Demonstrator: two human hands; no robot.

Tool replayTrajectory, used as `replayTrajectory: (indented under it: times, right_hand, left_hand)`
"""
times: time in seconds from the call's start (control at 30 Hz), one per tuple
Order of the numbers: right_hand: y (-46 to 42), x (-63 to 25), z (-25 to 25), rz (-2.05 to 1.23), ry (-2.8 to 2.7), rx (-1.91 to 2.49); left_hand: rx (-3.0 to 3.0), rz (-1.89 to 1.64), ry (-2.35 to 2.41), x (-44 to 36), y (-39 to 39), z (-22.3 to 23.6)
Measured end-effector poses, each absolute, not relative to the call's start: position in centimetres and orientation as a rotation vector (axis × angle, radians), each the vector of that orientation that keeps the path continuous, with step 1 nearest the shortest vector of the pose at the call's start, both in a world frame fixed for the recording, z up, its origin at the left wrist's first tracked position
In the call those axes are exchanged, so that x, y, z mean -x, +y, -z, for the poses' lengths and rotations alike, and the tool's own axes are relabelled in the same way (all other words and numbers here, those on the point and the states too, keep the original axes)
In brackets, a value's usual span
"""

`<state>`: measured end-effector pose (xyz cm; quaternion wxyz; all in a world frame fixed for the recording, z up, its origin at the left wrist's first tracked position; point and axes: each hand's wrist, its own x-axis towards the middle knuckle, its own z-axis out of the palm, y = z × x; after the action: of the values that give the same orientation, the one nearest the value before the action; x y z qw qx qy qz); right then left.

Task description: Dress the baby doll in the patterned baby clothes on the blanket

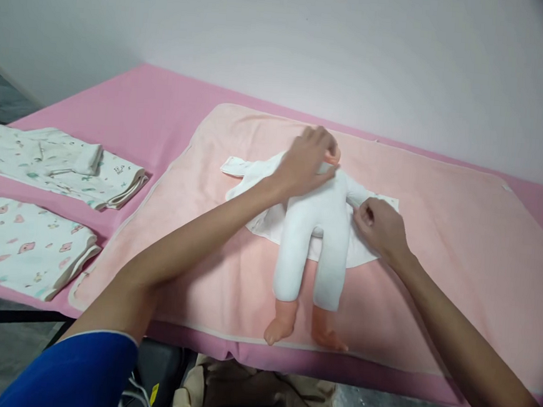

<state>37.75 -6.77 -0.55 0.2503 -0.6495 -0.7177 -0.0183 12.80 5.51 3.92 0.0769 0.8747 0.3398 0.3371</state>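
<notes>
A baby doll (319,201) with a white cloth body and orange-pink feet lies on its back, its feet towards me. Spread beneath it is a small white baby shirt (270,225), one sleeve reaching out on the left and a printed cuff showing on the right. My left hand (305,162) is at the doll's neck, fingers curled round it and thumb across the upper chest; most of the head is hidden. Beside the doll's arm, on the right, my right hand (380,224) is closed in a fist against the shirt. What its fingers hold is hidden.
A peach blanket (455,262) lies under the doll on a pink-covered table (161,104). Two folded printed cloths, one with green patterns (62,168) and one with pink patterns (28,244), lie at the left. A pale wall (312,50) stands behind.
</notes>
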Motion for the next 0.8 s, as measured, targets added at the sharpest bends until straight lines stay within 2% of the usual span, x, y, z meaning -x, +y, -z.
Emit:
replayTrajectory:
  times: [0.1,0.2,0.27,0.43,0.5,0.7,0.8]
  right_hand:
    - [-8.2,-38.8,2.0,-0.171,-2.117,1.798]
    - [-7.5,-38.2,2.4,-0.281,-2.157,1.781]
    - [-6.5,-37.6,2.4,-0.279,-2.121,1.828]
    - [-3.8,-36.4,2.6,-0.134,-1.973,2.018]
    - [-2.6,-36.3,2.6,-0.097,-1.945,2.071]
    - [0.4,-39.7,1.9,-0.165,-2.098,2.012]
    - [0.4,-43.0,1.1,-0.215,-1.946,1.997]
  left_hand:
    - [-2.769,-0.687,0.757,-20.1,5.5,-4.2]
    - [-2.795,-0.128,0.760,-25.1,6.7,-3.6]
    - [-2.784,0.000,0.788,-26.0,7.4,-3.2]
    - [-2.658,-0.664,0.899,-22.5,7.4,-3.2]
    - [-2.567,-0.801,0.978,-21.2,6.9,-3.5]
    - [-2.589,-0.841,1.041,-20.6,6.2,-3.7]
    - [-2.622,-0.819,1.012,-20.7,6.3,-3.4]
